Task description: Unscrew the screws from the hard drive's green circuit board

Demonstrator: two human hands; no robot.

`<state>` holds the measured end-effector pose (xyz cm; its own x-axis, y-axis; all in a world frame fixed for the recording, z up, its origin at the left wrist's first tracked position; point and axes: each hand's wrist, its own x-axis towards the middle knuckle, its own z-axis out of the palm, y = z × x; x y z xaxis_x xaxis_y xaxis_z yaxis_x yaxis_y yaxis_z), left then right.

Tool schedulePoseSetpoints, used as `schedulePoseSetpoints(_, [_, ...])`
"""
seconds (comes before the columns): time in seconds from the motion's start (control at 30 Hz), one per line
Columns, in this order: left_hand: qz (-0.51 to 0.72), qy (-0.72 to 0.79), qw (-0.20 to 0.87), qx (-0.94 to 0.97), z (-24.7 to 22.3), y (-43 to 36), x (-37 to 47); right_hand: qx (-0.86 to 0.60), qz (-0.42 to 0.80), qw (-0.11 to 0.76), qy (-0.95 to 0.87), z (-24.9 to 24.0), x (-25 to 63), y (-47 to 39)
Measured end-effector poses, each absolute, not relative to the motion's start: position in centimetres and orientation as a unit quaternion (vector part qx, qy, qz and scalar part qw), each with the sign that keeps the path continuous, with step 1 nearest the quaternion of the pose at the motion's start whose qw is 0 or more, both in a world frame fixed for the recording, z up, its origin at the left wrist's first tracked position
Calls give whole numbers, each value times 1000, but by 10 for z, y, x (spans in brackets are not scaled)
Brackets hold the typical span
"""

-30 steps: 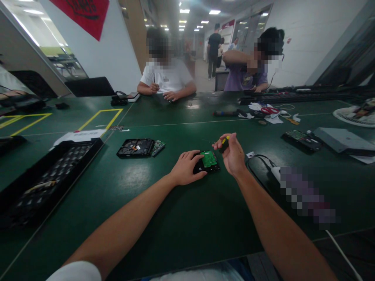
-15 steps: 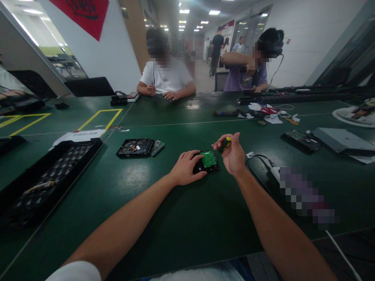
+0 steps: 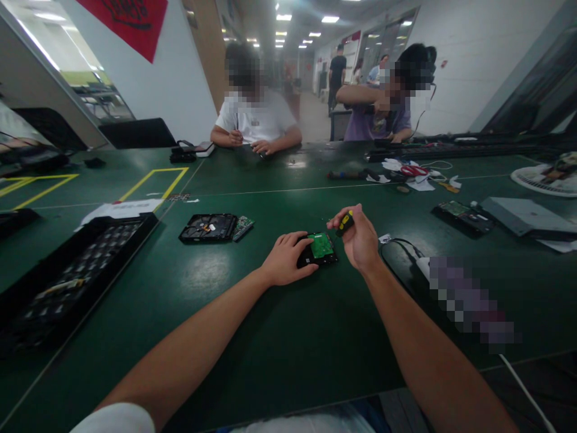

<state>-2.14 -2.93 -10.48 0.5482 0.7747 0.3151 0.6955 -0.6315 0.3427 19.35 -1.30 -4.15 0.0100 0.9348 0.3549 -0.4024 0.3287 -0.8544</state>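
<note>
A hard drive (image 3: pixel 322 246) with a green circuit board facing up lies flat on the dark green table in front of me. My left hand (image 3: pixel 285 258) grips its left side, fingers over the far edge and thumb along the near edge. Just right of the drive, my right hand (image 3: pixel 362 240) is closed around the yellow and black handle of a screwdriver (image 3: pixel 345 223). The screwdriver's thin shaft and tip are hard to make out. Farther left sits an opened black drive (image 3: pixel 208 228) with a loose circuit board (image 3: pixel 243 228) at its right side.
A long black tray (image 3: pixel 94 258) stands at the left. To the right are a cable (image 3: pixel 401 242), another hard drive (image 3: pixel 464 216) and a grey metal box (image 3: pixel 532 218). Scraps and tools (image 3: pixel 415 171) lie farther back. Two people (image 3: pixel 256 120) sit across the table.
My right hand has turned slightly, its thumb shifting left over the screwdriver handle. My left hand and the hard drive stay in place.
</note>
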Motion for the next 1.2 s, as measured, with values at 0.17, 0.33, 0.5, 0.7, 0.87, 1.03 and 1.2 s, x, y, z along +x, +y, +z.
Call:
schedulePoseSetpoints(0.17, [226,421,95,873,-106,-29,-21,-258,527,655,-477,-43,193,-13])
schedulePoseSetpoints(0.33, [225,420,93,874,-106,-28,-21,-266,506,659,-488,-43,192,-16])
schedulePoseSetpoints(0.5, [226,420,91,874,-106,-28,-21,-273,495,660,-495,-43,192,-15])
schedulePoseSetpoints(0.7, [223,424,96,872,-106,-28,-21,-303,475,650,-510,-45,195,-13])
schedulePoseSetpoints(0.87, [230,420,97,873,-106,-29,-21,-298,486,647,-506,-45,196,-13])
schedulePoseSetpoints(1.03, [232,418,90,874,-106,-29,-22,-278,491,663,-492,-44,194,-13])
schedulePoseSetpoints(1.2, [230,418,93,874,-106,-28,-22,-273,492,673,-481,-47,193,-10])
